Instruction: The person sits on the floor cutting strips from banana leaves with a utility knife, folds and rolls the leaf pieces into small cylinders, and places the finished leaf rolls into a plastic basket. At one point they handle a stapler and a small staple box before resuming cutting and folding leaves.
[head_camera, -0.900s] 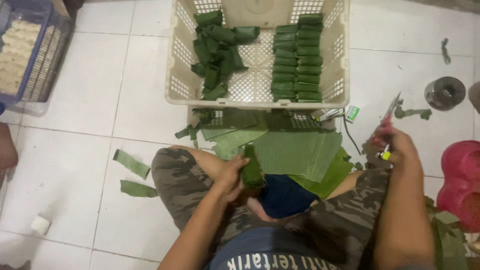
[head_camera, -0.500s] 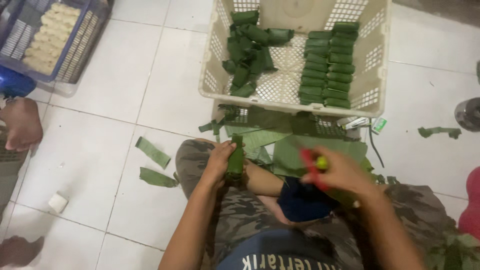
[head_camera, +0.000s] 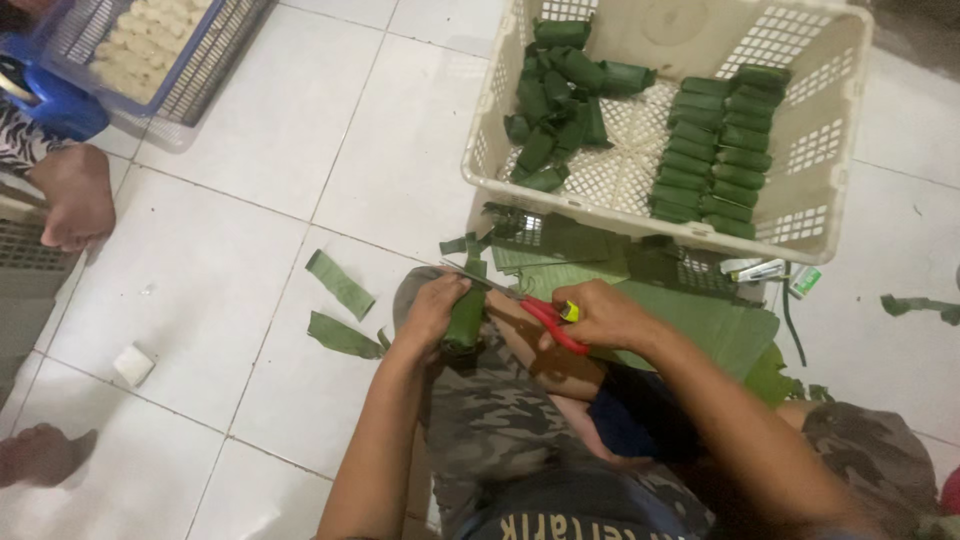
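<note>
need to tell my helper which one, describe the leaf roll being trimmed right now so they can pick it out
Start at the cream plastic basket on the white tiles, then drop to the person's lap below it. The leaf roll stands upright in the left hand, with the right hand's red-handled scissors at its top; the other rolls all lie in the basket.

Dark green on the leaf-wrapped roll (head_camera: 465, 318), centre of view. Red handles with a dab of yellow on the scissors (head_camera: 545, 315). Cream on the slotted plastic basket (head_camera: 835, 120) at one o'clock, deep green on the wrapped parcels (head_camera: 715, 150) inside. Paler green on the banana leaf sheets (head_camera: 710, 325) at three. Camouflage of olive, brown and grey on the trousers (head_camera: 490, 420) at six. White on the floor tiles (head_camera: 250, 130). Blue on the crate (head_camera: 215, 60) at eleven.
</note>
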